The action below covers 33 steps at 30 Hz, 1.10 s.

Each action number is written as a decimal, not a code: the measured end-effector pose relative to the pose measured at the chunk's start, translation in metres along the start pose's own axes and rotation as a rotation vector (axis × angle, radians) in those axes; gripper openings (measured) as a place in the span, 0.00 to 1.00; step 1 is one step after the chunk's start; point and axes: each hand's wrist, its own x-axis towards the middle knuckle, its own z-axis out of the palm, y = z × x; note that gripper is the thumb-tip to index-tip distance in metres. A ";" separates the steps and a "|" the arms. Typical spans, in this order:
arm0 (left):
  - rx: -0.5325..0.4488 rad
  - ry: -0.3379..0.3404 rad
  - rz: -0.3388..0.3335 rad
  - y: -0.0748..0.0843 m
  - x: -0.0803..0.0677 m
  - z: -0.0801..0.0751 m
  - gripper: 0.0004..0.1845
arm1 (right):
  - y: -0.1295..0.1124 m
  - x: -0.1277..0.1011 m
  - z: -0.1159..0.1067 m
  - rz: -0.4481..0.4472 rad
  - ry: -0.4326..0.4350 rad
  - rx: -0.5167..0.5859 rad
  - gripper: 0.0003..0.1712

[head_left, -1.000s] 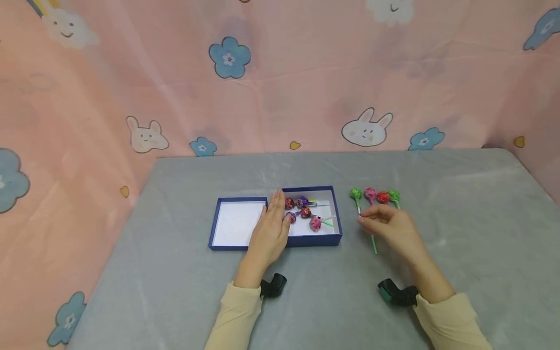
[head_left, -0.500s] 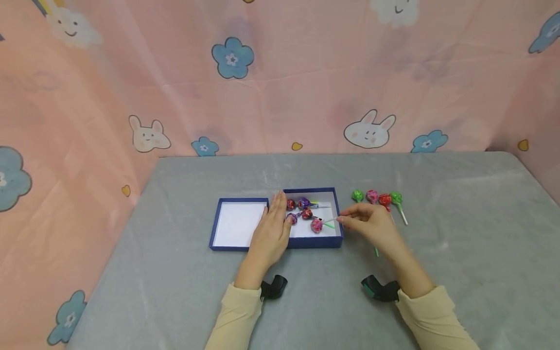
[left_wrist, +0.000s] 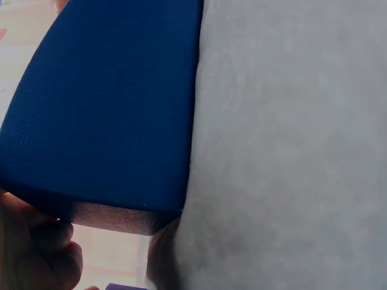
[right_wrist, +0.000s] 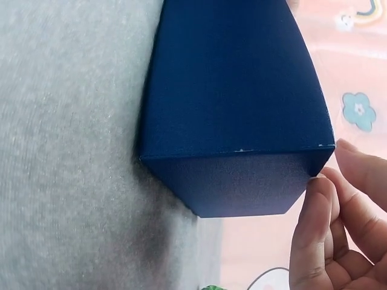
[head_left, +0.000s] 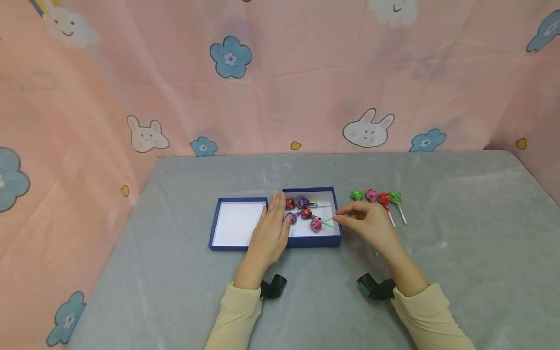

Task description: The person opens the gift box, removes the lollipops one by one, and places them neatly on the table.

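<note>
A blue box with a white inside holds several wrapped lollipops. My left hand lies with straight fingers across the box's left end, where the box meets a shallower blue-rimmed tray that looks like its lid. At the box's right wall, my right hand pinches the white stick end of a pink lollipop, whose head rests inside. The right wrist view shows the thumb and fingertips at the upper edge of the blue wall; the stick is hidden there.
Right of the box lie a green lollipop, a pink one, a red one and another green one. My right hand partly covers their sticks. Everything stands on a grey table, with a pink patterned cloth behind.
My right hand has moved left, from the loose green lollipop's stick to the pink lollipop's stick at the box's right wall. The left hand has stayed in place.
</note>
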 end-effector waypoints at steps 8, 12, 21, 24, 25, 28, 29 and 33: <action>0.003 0.004 0.003 0.000 0.000 0.000 0.30 | -0.002 0.002 0.003 -0.017 0.015 -0.068 0.09; 0.005 0.004 0.002 0.000 0.000 -0.001 0.30 | -0.003 0.003 0.003 -0.041 0.026 -0.109 0.08; 0.004 0.008 0.008 -0.001 0.001 0.001 0.29 | -0.007 0.002 0.004 -0.081 0.038 -0.187 0.07; 0.002 0.004 0.008 0.000 0.001 0.001 0.29 | -0.008 0.002 0.006 -0.106 0.040 -0.217 0.06; 0.001 0.002 0.008 0.000 0.001 0.001 0.29 | -0.008 0.002 0.006 -0.118 0.040 -0.226 0.06; -0.001 -0.002 0.005 0.000 0.000 0.000 0.29 | -0.011 0.002 0.008 -0.154 0.038 -0.247 0.05; 0.001 -0.003 0.004 0.000 0.000 0.000 0.29 | -0.012 0.002 0.009 -0.166 0.034 -0.251 0.05; 0.005 0.000 0.002 0.000 0.000 0.000 0.29 | -0.019 0.004 0.012 -0.230 0.005 -0.274 0.03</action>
